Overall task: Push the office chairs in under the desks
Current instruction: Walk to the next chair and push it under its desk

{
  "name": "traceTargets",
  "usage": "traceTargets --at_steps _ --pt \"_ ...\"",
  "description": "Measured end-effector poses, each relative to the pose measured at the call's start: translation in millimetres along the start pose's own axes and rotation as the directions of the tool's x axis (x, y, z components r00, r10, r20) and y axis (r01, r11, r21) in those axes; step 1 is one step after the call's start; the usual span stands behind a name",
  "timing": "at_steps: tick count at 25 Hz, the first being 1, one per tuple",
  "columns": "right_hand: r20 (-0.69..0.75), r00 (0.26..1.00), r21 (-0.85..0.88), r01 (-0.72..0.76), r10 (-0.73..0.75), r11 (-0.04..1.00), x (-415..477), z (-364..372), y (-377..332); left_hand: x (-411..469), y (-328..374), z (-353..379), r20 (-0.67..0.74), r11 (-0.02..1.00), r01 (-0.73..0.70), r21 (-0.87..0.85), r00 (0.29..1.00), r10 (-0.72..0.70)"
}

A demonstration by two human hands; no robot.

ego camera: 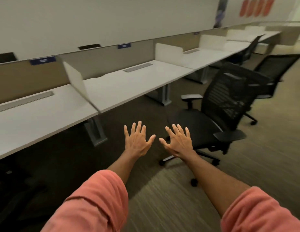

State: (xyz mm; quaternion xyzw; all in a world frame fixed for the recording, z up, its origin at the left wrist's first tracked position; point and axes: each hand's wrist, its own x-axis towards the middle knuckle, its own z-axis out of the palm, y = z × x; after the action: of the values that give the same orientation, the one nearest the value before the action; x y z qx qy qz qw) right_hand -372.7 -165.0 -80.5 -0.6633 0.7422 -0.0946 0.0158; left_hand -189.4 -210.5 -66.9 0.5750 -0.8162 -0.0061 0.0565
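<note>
A black mesh-back office chair (211, 124) stands out on the carpet, right of centre, its seat turned left toward the row of white desks (129, 86). Behind it stands a second black chair (276, 71), and a third (249, 49) sits close to the desks farther back. My left hand (137, 139) and my right hand (178, 142) are stretched out in front of me, fingers spread, holding nothing. The right hand overlaps the near chair's seat edge in the image; whether it touches is unclear. Part of another dark chair (15, 190) shows at the lower left under the desk.
The desks run diagonally from lower left to upper right, split by white side dividers (75, 79) and backed by a beige partition (102, 62). Grey metal desk legs (95, 133) stand underneath. Striped carpet (171, 206) spreads to the right and toward me.
</note>
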Motion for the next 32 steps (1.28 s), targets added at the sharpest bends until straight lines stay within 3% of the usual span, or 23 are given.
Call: traceTargets --at_steps 6,15,23,32 --pt "-0.070 0.956 0.013 -0.285 0.285 0.958 -28.3 -20.9 163.7 57.5 168.8 26.0 0.045 0.960 -0.277 -0.030 0.960 0.278" --pt "-0.165 0.782 0.021 -0.606 0.601 0.795 -65.2 -48.6 351.5 125.6 388.7 45.8 0.066 0.759 -0.647 -0.074 0.756 0.651" --pt "-0.199 0.629 0.047 -0.759 0.751 0.649 -38.3 -69.4 493.2 213.1 547.6 64.5 0.073 0.631 -0.769 -0.100 0.627 0.776" --pt "-0.226 0.547 0.063 -0.817 0.806 0.573 -13.5 -80.5 650.2 287.7 703.5 95.4 0.084 0.551 -0.832 -0.064 0.545 0.834"
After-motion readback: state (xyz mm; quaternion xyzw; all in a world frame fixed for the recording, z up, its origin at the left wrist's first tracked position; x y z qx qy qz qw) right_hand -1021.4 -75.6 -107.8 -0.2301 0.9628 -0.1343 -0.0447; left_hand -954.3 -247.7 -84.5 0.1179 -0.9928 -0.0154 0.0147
